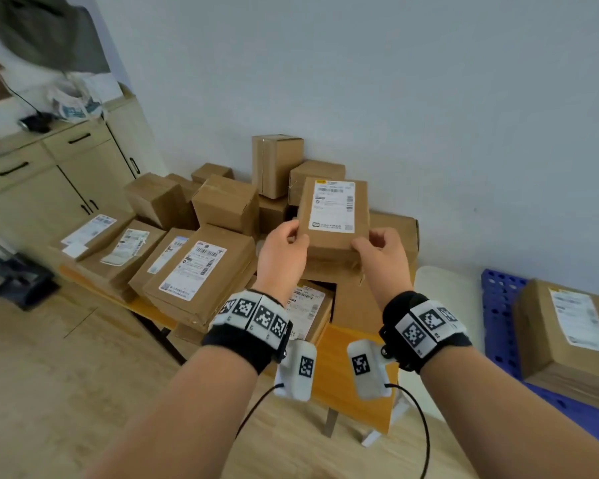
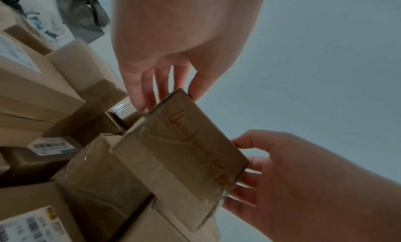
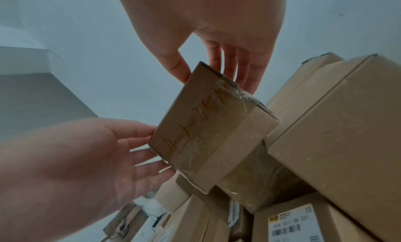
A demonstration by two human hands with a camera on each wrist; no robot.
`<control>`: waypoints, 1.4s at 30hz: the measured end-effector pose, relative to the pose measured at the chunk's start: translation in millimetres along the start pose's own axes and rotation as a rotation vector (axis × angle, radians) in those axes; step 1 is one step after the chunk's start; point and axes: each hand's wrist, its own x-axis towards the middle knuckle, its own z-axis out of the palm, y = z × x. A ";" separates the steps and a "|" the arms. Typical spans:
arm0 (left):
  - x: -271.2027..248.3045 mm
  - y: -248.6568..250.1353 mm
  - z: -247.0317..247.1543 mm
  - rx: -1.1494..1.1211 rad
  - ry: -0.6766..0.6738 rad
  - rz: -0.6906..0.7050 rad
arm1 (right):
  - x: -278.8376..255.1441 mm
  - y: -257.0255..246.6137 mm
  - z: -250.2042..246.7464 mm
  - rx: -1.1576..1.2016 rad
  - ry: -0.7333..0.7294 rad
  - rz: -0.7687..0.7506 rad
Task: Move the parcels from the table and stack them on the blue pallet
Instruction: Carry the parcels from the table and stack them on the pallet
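Both hands [image 1: 332,250] hold parcel [image 1: 332,216] by near corners, fingers [image 2: 141,94] underneath; loose corner hold could let it tip onto pile [image 1: 194,271] below.

A labelled brown parcel [image 1: 332,216] is tilting above the piled parcels [image 1: 201,271] on the tabletop [image 1: 353,382] — another parcel [image 1: 567,330] is lying flat on the blue pallet [image 1: 498,326].

We cannot read the label [image 1: 334,206] on the held parcel [image 1: 332,233]; its print is too small. The piled boxes [image 1: 201,271] hide most of the tabletop [image 1: 353,371]. The blue pallet [image 1: 498,326] and the parcel on it [image 1: 567,333] are cut off at the head view's right edge.
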 end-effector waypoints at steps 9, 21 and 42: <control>52.8 4.1 33.5 0.123 -0.127 0.005 | 32.3 15.5 -5.0 -0.086 0.062 0.018; 57.9 -24.1 -18.2 0.085 0.015 0.071 | 27.0 -11.4 18.6 -0.230 0.204 -0.240; 84.8 -161.6 -213.7 0.364 -0.235 -0.258 | -87.3 23.6 243.9 -0.394 -0.285 0.238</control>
